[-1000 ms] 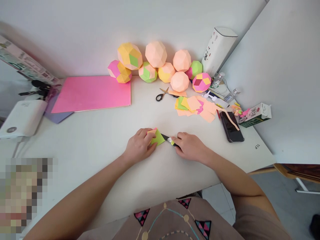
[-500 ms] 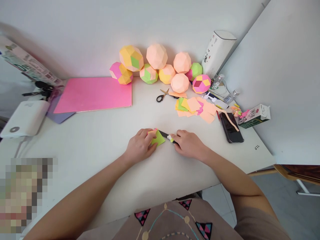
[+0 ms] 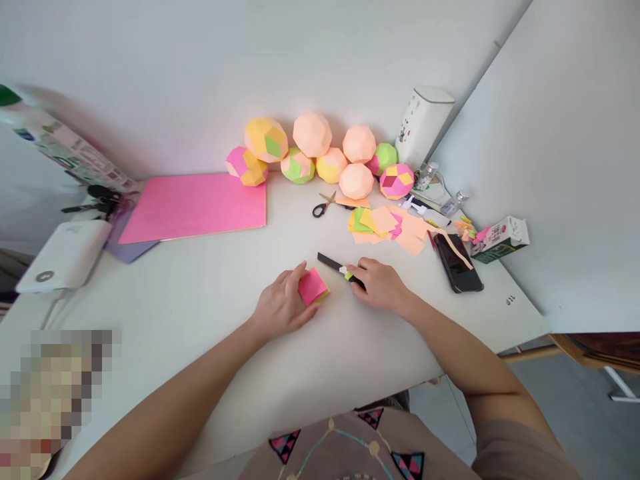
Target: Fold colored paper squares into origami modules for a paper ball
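Note:
My left hand (image 3: 283, 303) holds a small stack of coloured paper squares (image 3: 313, 287) on the table, thumb at the near edge and fingers at the far side. Bright pink faces up, and a yellow-green layer shows at the right edge. My right hand (image 3: 380, 285) grips a utility knife (image 3: 331, 263) by its handle. Its dark blade is out and points up and left, past the papers and apart from them. Part of the handle is hidden in my palm.
Behind my hands are scissors (image 3: 325, 205), loose paper pieces (image 3: 380, 227) and several faceted paper balls (image 3: 357, 181). A pink board (image 3: 195, 210) lies at the left. A phone (image 3: 457, 263) and a small carton (image 3: 501, 239) are at the right.
The knife blade has come away from the papers, and my right hand has shifted slightly right. A pink face now shows where green was uppermost. The head view has tilted up a little.

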Demonstrator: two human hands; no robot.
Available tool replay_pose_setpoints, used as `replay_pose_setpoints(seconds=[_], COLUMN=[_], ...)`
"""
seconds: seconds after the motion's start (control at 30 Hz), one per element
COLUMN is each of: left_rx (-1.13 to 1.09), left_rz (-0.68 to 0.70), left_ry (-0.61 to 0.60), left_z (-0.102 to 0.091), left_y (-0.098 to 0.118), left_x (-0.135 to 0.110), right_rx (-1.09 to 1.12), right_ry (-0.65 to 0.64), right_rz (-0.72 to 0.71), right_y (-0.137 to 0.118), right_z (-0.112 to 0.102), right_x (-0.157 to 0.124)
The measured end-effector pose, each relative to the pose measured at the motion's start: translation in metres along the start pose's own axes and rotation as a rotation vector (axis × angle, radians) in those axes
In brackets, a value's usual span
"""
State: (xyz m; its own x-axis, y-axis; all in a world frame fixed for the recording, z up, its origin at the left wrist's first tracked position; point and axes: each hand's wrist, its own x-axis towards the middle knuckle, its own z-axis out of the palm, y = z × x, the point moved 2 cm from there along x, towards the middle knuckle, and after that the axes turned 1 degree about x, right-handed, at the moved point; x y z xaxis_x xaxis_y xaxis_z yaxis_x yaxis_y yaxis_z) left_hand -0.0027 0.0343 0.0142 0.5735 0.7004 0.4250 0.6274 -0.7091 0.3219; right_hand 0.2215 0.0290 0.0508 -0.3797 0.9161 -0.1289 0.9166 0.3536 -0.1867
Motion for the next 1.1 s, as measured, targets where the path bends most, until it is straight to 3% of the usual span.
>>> replay_pose_setpoints(seconds=[0.17,0.37,0.63,0.93,1.1], left_rx=[0.002,0.043,0.083,0.280,0.219], left_rz=[0.087,0.187,0.140,0.131,0.141], left_ry=[-0.055,-0.086,-0.175,-0.116,-0.043], left_z=[0.001,0.007,-0.002,-0.005,-0.001], left_y=[-0.002,-0.001,0.005,0.017,0.016], left_x=[0.002,0.004,0.005,0.006,0.004], right_rx=[0.022,0.016,0.050,0.093,0.137], right_ry=[0.062,0.086,0.106,0.123,0.142], right_rz=[0.029,-0.001,-0.007,-0.008,-0.009], right_y=[0.018,0.022,0.024,0.027,0.030], right_z=[0.003,0.006,0.007,0.006,0.006], right_x=[-0.006,-0.007,-0.008,-0.008,-0.009])
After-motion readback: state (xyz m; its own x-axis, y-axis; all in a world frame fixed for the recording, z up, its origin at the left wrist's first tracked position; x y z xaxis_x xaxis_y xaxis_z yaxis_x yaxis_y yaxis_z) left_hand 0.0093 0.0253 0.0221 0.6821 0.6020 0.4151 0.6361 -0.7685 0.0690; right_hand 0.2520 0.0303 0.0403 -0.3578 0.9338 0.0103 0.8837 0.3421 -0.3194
